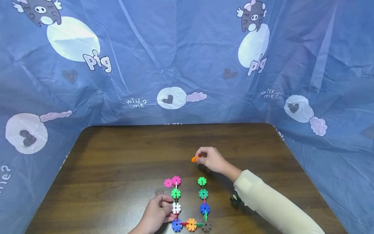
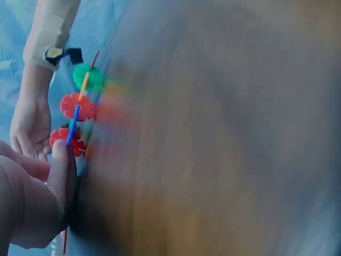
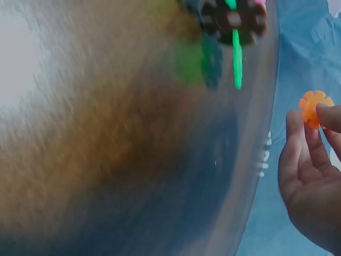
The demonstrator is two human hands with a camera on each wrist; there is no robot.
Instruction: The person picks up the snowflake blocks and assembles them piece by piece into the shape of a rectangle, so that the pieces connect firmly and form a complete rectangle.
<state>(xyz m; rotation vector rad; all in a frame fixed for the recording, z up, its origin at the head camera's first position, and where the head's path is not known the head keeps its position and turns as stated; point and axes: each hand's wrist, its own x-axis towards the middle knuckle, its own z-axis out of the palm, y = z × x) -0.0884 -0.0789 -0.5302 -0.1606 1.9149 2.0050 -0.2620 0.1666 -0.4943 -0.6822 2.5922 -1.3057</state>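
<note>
Plastic snowflake discs slotted together form a U-shaped chain on the table. My left hand point(image 1: 156, 211) grips the chain's left side at the white disc point(image 1: 176, 208); in the left wrist view its thumb lies against the chain near a red disc point(image 2: 67, 142). Below the white disc comes the blue corner disc point(image 1: 176, 225), then an orange disc point(image 1: 191, 224) and a dark brown one point(image 1: 206, 227). My right hand point(image 1: 211, 159) pinches a separate orange disc point(image 3: 314, 109) between thumb and fingers, raised beyond the chain's right side, which ends in a green disc point(image 1: 202, 181).
Two pink discs point(image 1: 168, 183) sit at the far end of the left side. A brown disc point(image 1: 159, 192) lies left of the chain, close to my left hand. The wooden table point(image 1: 117, 156) ends at a blue printed cloth point(image 1: 175, 42) at the back and sides.
</note>
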